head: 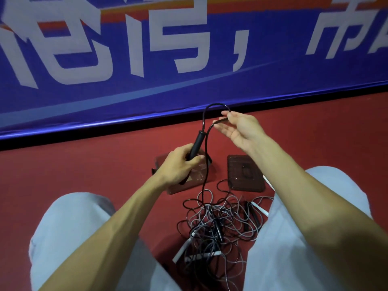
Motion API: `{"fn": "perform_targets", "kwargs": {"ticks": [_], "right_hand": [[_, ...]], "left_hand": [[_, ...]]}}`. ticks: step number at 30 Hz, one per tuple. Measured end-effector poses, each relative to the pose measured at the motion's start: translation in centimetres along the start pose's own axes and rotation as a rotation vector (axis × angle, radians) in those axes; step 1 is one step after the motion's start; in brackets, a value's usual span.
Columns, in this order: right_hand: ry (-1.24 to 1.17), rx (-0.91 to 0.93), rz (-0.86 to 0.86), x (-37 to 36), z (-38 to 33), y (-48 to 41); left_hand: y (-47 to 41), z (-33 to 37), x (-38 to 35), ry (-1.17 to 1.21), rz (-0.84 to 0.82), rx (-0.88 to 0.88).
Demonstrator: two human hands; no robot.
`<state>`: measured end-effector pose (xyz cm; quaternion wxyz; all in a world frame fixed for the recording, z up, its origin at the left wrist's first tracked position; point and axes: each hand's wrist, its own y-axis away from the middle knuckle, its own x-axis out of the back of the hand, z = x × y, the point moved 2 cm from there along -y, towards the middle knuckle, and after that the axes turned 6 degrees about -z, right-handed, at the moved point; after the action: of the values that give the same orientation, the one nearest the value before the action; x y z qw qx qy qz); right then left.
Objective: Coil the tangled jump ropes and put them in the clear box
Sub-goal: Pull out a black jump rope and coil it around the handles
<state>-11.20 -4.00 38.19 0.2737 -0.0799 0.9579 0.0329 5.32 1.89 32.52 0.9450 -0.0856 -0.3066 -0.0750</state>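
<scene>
While our left hand (180, 166) wraps its fingers round the black handle (197, 141), our right hand (241, 129), up and away from it, holds the black cord (206, 110) only at the tips. Thumb and forefinger seem to pinch it, and the other fingers lie nearly straight and spread. Between the two hands the cord arches in a single loop, so we judge the coiling has barely begun.

From the right fingertips the cord drops past the left hand into the tangle (218, 225) on the floor, below both wrists and between our knees. That is where trouble lies. Grey cords and white handles (182, 249) are laced through the black one, and a hard pull would likely tighten a knot or drag the whole heap up with it. So light a pinch could also let the cord slip, and the loop would spring open.

The clear box (199, 177) sits directly beneath the left hand, with what looks like its lid (245, 175) below the right forearm. A hanging cord or the other handle swinging on its end could catch on either.
</scene>
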Motion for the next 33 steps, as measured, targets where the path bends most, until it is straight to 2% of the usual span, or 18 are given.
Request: {"fn": "perform_targets", "kwargs": {"ticks": [5,10,13,20,22,25,29,31,33], "right_hand": [[-0.211,-0.037,0.000,0.1,0.1,0.2],[-0.253,-0.047,0.042,0.4,0.2,0.1],[-0.106,-0.058,-0.002,0.4,0.6,0.1],[0.451,-0.093,-0.112,-0.6,2.9,0.6],[0.651,-0.114,-0.211,-1.0,4.2,0.8],[0.877,-0.218,-0.483,-1.7,5.8,1.6],[0.882,-0.433,-0.699,-2.0,6.8,2.7],[0.868,-0.411,-0.706,-2.0,6.8,2.7],[0.904,-0.293,-0.644,-2.0,6.5,2.4]], "left_hand": [[-0.1,0.5,-0.6,0.161,0.074,-0.018],[0.2,1.3,-0.9,0.432,0.126,0.015],[0.1,1.8,-0.3,0.707,0.185,0.072],[-0.1,1.9,1.5,1.036,0.365,0.126],[-0.1,2.0,2.2,1.143,0.402,0.115],[-0.2,1.8,3.5,1.288,0.445,0.102],[0.0,0.8,5.3,1.489,0.545,0.088],[0.2,0.3,5.8,1.545,0.615,0.094],[0.4,0.0,5.9,1.522,0.662,0.101]]}}
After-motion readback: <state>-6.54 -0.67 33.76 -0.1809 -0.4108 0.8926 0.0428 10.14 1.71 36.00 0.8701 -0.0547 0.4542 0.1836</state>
